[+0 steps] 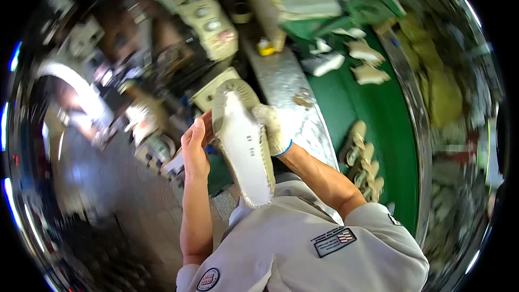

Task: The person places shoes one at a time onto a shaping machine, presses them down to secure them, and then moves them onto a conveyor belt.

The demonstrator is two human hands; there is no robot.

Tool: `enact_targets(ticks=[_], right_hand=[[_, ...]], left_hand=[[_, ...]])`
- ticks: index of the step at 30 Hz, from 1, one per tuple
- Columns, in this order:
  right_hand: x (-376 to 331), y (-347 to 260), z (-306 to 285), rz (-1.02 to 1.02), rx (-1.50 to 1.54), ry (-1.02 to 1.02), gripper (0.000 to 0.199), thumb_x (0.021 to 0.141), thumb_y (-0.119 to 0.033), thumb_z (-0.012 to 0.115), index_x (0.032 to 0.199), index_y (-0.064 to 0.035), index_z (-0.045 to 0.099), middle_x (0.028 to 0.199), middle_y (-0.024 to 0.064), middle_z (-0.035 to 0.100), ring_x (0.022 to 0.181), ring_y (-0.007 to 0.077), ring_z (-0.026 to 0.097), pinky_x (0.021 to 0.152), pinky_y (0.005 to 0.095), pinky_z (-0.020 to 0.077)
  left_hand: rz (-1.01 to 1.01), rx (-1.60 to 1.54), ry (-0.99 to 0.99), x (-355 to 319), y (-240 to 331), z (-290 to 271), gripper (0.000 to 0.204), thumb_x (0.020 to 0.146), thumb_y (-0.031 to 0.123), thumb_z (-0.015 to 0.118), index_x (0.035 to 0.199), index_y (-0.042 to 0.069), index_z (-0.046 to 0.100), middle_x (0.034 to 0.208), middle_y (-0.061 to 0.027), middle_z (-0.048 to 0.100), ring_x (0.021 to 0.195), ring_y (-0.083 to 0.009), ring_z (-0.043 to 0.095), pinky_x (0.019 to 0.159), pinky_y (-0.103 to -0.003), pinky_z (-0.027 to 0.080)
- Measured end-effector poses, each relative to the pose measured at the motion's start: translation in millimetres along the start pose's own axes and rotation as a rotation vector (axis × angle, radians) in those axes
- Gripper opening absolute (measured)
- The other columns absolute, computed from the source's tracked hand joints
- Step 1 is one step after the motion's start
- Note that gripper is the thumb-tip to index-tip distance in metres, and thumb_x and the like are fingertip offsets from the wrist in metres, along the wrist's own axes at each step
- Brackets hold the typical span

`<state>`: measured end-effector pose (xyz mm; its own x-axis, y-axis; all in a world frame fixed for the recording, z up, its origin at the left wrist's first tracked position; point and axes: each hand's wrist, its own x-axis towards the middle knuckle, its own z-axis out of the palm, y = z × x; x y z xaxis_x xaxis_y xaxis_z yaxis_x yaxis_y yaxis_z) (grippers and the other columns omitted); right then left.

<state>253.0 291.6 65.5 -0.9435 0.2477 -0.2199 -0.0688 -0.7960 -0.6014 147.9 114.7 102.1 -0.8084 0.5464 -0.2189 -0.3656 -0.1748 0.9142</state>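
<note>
A khaki shoe upper on its last, sole side up with a white insole board (246, 148), is held in front of my chest. Its pleated toe end points away from me, and the heel end hangs near my shirt. My left hand (197, 148) is bare and closed at the shoe's left edge, the thumb raised and the other fingers partly hidden by the shoe. On the other side, my right hand (273, 130) wears a cream knitted glove with a blue cuff edge and grips the shoe's right flank.
To the right runs a green conveyor belt (373, 108), with several khaki shoe uppers (363, 159) nearby and pale shoe pieces (367, 64) farther off. A metal ledge (286, 84) borders it. Ahead and left stands a machine with a button panel (208, 16); another blurred machine (146, 121) lies left.
</note>
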Motion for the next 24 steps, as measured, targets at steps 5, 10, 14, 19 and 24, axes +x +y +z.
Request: enact_targets(ticks=[5,10,14,19,24], right_hand=[[-54.2,-69.3,-108.9,-0.09,-0.499,0.321,0.05,0.094,-0.042,0.065,0.118,0.0022,0.068,0.102,0.0064,0.07,0.092,0.012,0.061,0.085,0.0297,0.0499],[-147.6,-174.1,-260.5,0.231,-0.776,0.793,0.062,0.09,-0.058,0.062,0.109,-0.0002,0.073,0.1,0.0132,0.074,0.09,0.0265,0.07,0.082,0.0383,0.054],[-212.7,-265.4,-449.9,0.618,-1.337,1.004,0.064,0.088,-0.064,0.059,0.113,-0.0068,0.075,0.111,0.0146,0.074,0.101,0.0336,0.071,0.085,0.0427,0.0551],[-208.6,-204.3,-578.3,0.999,-1.956,0.789,0.054,0.098,-0.049,0.049,0.128,-0.0083,0.069,0.139,0.0172,0.061,0.128,0.0377,0.059,0.104,0.0533,0.0472],[-93.7,-282.9,-558.5,0.729,-1.571,1.205,0.062,0.087,-0.062,0.061,0.108,-0.0056,0.077,0.114,0.0204,0.073,0.108,0.0358,0.07,0.091,0.0486,0.0542]], left_hand=[[-0.155,0.381,-0.102,33.1,-66.7,99.9,0.046,0.102,0.032,0.062,0.128,-0.005,0.064,0.115,-0.0115,0.07,0.102,-0.0179,0.065,0.09,-0.031,0.049],[-0.262,0.469,-0.241,45.7,-101.3,109.9,0.036,0.103,0.018,0.058,0.128,-0.008,0.061,0.109,-0.021,0.072,0.092,-0.0264,0.073,0.081,-0.032,0.058],[-0.362,0.63,-0.267,55.7,-132.4,142.1,0.032,0.103,0.015,0.058,0.123,-0.009,0.063,0.104,-0.0197,0.073,0.087,-0.0243,0.073,0.077,-0.03,0.059],[-0.391,0.727,-0.329,61.6,-150.7,150.6,0.03,0.103,0.015,0.059,0.122,-0.008,0.063,0.103,-0.0167,0.073,0.088,-0.0206,0.073,0.078,-0.029,0.057],[-0.398,0.816,-0.192,52.5,-171.5,135.9,0.026,0.103,0.014,0.057,0.114,-0.008,0.068,0.091,-0.0155,0.074,0.077,-0.0196,0.072,0.071,-0.03,0.057]])
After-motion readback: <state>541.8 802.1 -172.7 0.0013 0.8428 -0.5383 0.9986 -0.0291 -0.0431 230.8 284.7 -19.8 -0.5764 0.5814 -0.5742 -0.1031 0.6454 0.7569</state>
